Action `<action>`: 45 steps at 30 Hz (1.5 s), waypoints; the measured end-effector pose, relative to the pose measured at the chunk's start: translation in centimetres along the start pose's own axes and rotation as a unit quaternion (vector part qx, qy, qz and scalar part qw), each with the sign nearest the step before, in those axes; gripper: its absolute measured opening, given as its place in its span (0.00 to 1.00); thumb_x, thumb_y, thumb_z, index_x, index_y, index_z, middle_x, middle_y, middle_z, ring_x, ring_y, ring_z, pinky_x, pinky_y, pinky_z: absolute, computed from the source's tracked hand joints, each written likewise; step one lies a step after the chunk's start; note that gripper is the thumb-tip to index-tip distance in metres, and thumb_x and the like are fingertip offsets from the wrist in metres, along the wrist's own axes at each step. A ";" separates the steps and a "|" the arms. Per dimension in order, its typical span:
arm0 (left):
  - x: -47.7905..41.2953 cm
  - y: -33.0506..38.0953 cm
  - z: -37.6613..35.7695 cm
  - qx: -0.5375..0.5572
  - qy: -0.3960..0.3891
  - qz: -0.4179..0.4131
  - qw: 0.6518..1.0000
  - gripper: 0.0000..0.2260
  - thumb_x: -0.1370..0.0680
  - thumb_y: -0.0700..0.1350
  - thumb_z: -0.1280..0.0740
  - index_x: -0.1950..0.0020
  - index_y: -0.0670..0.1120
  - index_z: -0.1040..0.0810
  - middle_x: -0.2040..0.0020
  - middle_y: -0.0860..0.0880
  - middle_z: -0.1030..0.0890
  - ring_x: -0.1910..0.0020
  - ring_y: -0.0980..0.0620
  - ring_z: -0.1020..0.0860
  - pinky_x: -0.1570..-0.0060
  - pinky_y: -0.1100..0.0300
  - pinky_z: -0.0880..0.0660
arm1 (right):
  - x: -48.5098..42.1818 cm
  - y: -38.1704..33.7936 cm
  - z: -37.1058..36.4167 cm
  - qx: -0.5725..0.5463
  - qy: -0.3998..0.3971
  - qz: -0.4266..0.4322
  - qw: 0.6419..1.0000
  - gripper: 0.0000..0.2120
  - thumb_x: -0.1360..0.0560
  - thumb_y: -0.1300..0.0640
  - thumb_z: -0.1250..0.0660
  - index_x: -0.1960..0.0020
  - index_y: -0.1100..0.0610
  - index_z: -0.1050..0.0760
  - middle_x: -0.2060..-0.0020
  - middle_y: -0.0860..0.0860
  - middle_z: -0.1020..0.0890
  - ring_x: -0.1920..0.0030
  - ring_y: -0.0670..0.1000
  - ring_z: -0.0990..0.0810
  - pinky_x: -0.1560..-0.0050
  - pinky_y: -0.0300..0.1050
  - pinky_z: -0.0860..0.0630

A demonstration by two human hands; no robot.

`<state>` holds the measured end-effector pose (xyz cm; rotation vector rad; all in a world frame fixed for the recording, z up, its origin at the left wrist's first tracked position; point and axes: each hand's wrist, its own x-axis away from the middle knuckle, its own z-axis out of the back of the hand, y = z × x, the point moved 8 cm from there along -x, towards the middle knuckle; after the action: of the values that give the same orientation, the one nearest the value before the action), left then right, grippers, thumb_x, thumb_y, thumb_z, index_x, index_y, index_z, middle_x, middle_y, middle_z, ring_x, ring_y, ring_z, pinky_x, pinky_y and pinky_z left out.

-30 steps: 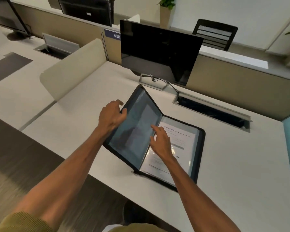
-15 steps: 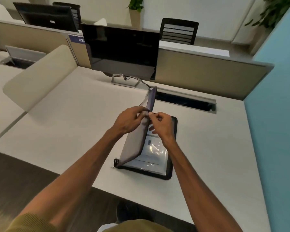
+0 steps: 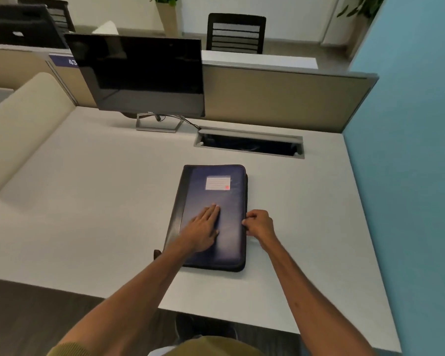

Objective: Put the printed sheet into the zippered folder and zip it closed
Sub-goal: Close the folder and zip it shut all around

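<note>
The dark blue zippered folder (image 3: 226, 199) lies closed and flat on the white desk (image 3: 88, 201), with a small white label (image 3: 218, 182) on its cover. The printed sheet is hidden inside. My left hand (image 3: 202, 231) rests flat on the cover, fingers stretched out and together. My right hand (image 3: 258, 224) is at the folder's right edge, fingers curled and pinched on the edge of the cover. A small dark tab (image 3: 156, 253) sticks out at the folder's near left corner.
A black monitor (image 3: 139, 73) on a metal stand is at the back left. An open cable tray (image 3: 249, 145) is sunk into the desk behind the folder. A beige partition (image 3: 280, 98) runs along the back, a blue wall (image 3: 409, 150) on the right, a rounded beige divider (image 3: 18, 124) on the left.
The folder's cover, held upright by both hands half a second ago, has swung down shut over the sheet. My left hand now lies flat on top; my right hand stays at the edge.
</note>
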<state>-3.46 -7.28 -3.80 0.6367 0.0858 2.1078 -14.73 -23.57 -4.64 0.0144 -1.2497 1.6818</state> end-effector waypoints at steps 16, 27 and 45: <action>4.3 -5.6 -1.1 -0.016 0.025 0.045 0.999 0.29 0.10 0.49 0.44 0.11 0.50 0.52 0.10 0.49 0.54 0.11 0.46 0.54 0.12 0.49 0.48 | 4.1 -1.5 -6.1 0.384 0.052 0.232 0.892 0.27 0.16 0.51 0.38 0.19 0.51 0.37 0.18 0.54 0.38 0.19 0.56 0.37 0.17 0.55 0.39; 11.6 -13.7 0.2 0.033 0.084 0.077 0.993 0.22 0.20 0.30 0.35 0.30 0.48 0.21 0.31 0.48 0.18 0.29 0.47 0.23 0.31 0.51 0.24 | 11.4 -5.3 -15.9 0.304 0.029 0.332 0.892 0.13 0.15 0.54 0.39 0.34 0.52 0.22 0.40 0.50 0.19 0.41 0.50 0.20 0.38 0.47 0.20; 14.7 -16.0 -2.4 -0.026 0.081 -0.054 0.995 0.12 0.13 0.44 0.35 0.31 0.53 0.19 0.27 0.53 0.23 0.24 0.51 0.29 0.26 0.54 0.27 | 16.5 -1.4 -25.8 0.273 0.013 0.151 0.950 0.16 0.18 0.40 0.33 0.40 0.50 0.17 0.48 0.46 0.12 0.50 0.49 0.13 0.46 0.44 0.18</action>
<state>0.70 14.13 -4.58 0.4204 0.1516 2.0460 -8.88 6.45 -6.98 0.1415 -0.7579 2.2443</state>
